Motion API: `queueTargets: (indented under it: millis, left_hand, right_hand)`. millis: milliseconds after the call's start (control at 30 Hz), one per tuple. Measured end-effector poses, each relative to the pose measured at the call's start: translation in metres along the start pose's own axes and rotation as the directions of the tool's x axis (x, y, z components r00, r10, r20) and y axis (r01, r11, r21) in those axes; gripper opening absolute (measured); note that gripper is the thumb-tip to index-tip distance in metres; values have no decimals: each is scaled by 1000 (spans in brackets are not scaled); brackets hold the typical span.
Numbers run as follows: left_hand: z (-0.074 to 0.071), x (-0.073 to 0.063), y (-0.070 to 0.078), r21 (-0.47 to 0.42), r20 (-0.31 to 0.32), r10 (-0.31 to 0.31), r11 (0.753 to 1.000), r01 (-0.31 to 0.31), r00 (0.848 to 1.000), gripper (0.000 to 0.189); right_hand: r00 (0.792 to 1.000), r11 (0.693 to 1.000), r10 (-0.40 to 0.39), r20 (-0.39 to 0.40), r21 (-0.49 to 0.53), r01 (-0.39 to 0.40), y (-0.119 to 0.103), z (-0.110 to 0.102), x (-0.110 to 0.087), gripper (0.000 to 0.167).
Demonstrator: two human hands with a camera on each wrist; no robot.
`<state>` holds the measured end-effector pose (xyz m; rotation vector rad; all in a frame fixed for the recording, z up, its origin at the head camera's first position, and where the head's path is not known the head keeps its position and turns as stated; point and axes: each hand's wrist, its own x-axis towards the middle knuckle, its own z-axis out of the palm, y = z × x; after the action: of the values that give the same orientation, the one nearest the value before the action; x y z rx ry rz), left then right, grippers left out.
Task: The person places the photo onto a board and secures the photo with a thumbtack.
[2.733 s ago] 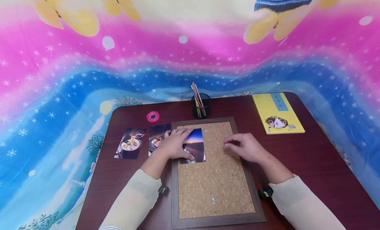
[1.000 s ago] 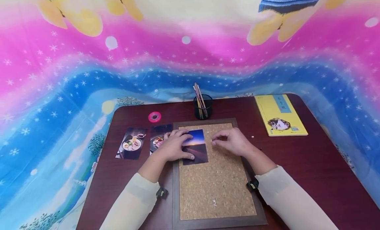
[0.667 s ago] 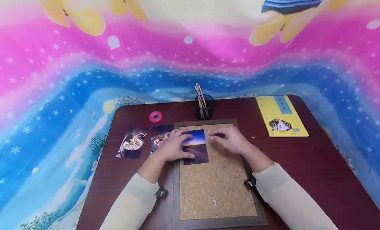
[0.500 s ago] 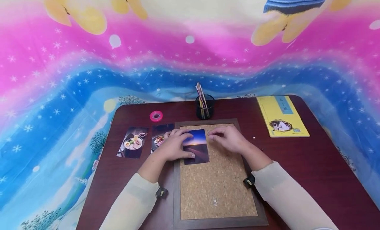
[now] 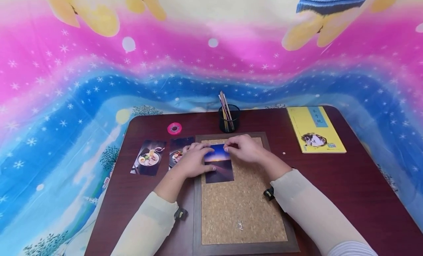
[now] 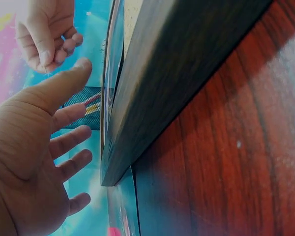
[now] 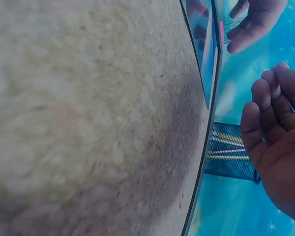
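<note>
A wood-framed cork board (image 5: pixel 242 204) lies on the table, with a sunset photo (image 5: pixel 219 171) on its upper left part. My left hand (image 5: pixel 193 160) rests over the photo's left side, thumb and fingers spread. At the photo's upper right corner, my right hand (image 5: pixel 248 149) pinches a tiny pin between thumb and forefinger. Only a thin point of the pin (image 6: pixel 46 71) shows in the left wrist view, below the fingertips. Two food photos lie left of the board: a noodle bowl photo (image 5: pixel 148 158) and a meat dish photo (image 5: pixel 175 149), partly covered by my left hand.
Behind the board stands a black mesh cup (image 5: pixel 229 120) of pencils. A pink tape roll (image 5: pixel 174 128) lies at the back left, a yellow book (image 5: pixel 315 133) at the back right. One small white object (image 5: pixel 284 153) sits right of the board; a whitish mark (image 5: pixel 240 226) shows low on the cork.
My right hand has moved left across the cork, from the board's right side to the sunset photo's upper right corner. My left hand has stayed on the photo.
</note>
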<state>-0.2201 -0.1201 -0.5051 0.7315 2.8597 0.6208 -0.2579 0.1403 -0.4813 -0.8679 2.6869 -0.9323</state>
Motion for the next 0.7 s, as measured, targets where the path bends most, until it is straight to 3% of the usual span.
queueTargets:
  millis: [300, 433, 700]
  left_hand:
    - [1, 2, -1, -6, -23, -18, 1000, 17, 1000, 50]
    - [3, 4, -2, -4, -70, -39, 999, 39, 997, 42]
    - [6, 12, -2, -85, -177, -96, 993, 82, 980, 31]
  right_hand:
    - [998, 1000, 28, 50, -11, -27, 1, 13, 18, 11]
    - [998, 999, 43, 41, 10, -44, 1, 18, 22, 12]
    - [999, 999, 45, 1, 20, -45, 1, 26, 29, 11]
